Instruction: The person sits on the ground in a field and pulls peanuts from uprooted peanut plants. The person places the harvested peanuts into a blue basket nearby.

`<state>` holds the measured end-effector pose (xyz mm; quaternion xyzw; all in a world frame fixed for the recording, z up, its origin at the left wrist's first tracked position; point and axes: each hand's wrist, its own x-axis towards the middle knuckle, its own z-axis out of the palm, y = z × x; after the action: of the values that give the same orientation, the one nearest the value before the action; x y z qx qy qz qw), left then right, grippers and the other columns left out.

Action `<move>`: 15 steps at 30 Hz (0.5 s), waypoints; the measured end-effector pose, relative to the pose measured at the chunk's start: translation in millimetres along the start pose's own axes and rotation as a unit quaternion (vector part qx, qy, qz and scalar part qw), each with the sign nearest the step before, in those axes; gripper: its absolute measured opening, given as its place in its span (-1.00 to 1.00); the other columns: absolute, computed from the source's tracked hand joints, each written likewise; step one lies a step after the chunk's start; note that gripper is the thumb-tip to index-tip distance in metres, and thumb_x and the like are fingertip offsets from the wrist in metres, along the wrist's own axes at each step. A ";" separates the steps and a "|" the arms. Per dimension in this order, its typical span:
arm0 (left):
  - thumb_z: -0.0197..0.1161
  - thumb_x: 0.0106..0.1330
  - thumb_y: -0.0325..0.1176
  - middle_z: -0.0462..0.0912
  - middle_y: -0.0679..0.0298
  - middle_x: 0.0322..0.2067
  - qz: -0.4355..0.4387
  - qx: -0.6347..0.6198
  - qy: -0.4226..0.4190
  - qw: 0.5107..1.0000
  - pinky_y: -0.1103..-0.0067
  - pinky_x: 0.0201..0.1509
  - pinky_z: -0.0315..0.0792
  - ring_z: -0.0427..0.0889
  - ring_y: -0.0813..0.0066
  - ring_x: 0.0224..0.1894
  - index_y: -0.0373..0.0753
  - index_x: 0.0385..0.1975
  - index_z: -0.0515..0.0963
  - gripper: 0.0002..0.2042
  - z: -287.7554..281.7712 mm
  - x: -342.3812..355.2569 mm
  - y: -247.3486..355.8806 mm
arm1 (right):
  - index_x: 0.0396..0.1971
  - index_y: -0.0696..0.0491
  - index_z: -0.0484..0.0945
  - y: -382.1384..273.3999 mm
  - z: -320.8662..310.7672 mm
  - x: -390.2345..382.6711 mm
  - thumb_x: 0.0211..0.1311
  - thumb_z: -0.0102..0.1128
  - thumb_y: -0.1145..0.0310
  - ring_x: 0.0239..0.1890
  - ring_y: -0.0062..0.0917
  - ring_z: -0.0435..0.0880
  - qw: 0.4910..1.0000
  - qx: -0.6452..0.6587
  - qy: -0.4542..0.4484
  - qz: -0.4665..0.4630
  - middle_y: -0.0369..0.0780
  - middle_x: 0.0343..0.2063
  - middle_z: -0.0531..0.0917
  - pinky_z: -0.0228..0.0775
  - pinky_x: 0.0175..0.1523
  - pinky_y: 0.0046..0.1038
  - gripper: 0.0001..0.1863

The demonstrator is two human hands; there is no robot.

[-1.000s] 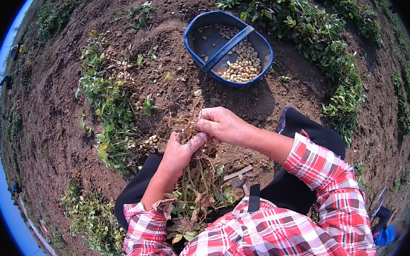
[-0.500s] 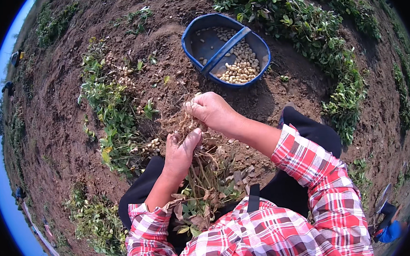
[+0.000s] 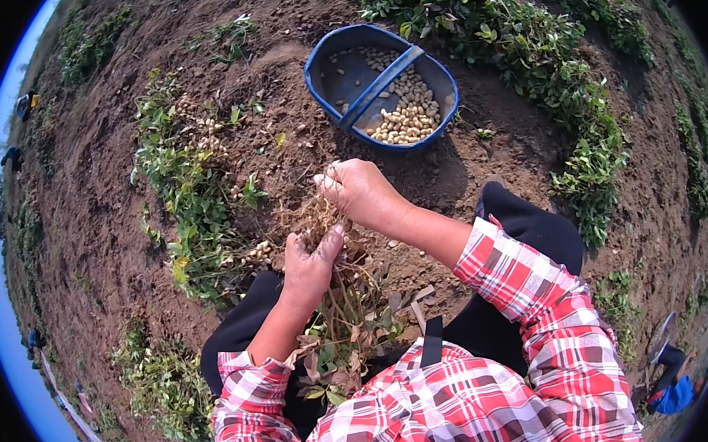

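My left hand (image 3: 307,261) is closed around the base of an uprooted peanut plant (image 3: 347,303), thumb on top. The leafy stems hang back toward my lap, some leaves brown and wilted. Thin, tangled roots (image 3: 308,216) spread out beyond my left fingers. My right hand (image 3: 364,191) is closed at the far side of these roots, its fingertips pinched on them; whether a pod sits in the pinch is hidden. Past my right hand, a blue basket (image 3: 326,108) with a handle across it stands on the soil. Loose peanuts (image 3: 409,123) lie inside, mostly at its near right.
Pulled peanut plants (image 3: 191,183) with pods showing lie in a row at left, and another heap (image 3: 165,390) lies nearer. A leafy green row (image 3: 532,69) runs along the right. My dark-trousered knees flank the plant. At the lower right is a person in blue (image 3: 674,396).
The basket and ground sit slightly further left in view. Fewer stems and leaves show on the held plant's right side, near my lap. Both hands keep almost the same grip.
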<state>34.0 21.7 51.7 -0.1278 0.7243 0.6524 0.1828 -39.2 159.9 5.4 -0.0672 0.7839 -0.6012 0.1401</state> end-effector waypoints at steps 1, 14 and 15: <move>0.21 0.34 -0.34 0.57 0.46 -0.44 -0.005 0.020 -0.006 1.000 0.64 -0.29 0.36 0.43 0.72 -0.41 -0.30 -0.31 0.55 -0.86 -1.6 -1.4 0.1 | -0.61 0.24 0.44 1.9 -0.1 -1.3 0.29 0.10 0.19 -0.64 -0.49 0.34 1.000 0.013 -0.006 0.009 -0.10 -0.73 0.40 0.29 -0.43 -0.29 -0.59; 0.16 0.31 -0.22 0.54 0.39 -0.48 -0.043 -0.089 -0.112 0.989 0.58 -0.22 0.36 0.45 0.60 -0.39 -0.27 -0.43 0.53 -0.77 -39.2 4.3 -10.8 | -0.17 0.27 0.54 61.8 -126.7 67.0 0.23 0.19 -0.11 -0.16 -0.24 0.63 0.947 -0.081 0.295 0.101 -0.04 -0.28 0.65 0.41 0.01 -0.23 -0.38; 0.18 0.31 -0.22 0.57 0.36 -0.43 -0.072 -0.105 -0.082 0.989 0.58 -0.18 0.39 0.49 0.59 -0.35 -0.31 -0.33 0.54 -0.76 -37.8 6.7 -13.9 | -0.16 0.27 0.54 66.0 -122.0 65.2 0.22 0.21 -0.09 -0.13 -0.24 0.63 0.929 -0.190 0.316 0.020 -0.01 -0.26 0.65 0.41 0.02 -0.25 -0.39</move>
<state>30.1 -17.0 39.4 -0.1440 0.6236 0.7180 0.2736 -133.7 272.4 -38.1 0.1162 0.8884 -0.4281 -0.1183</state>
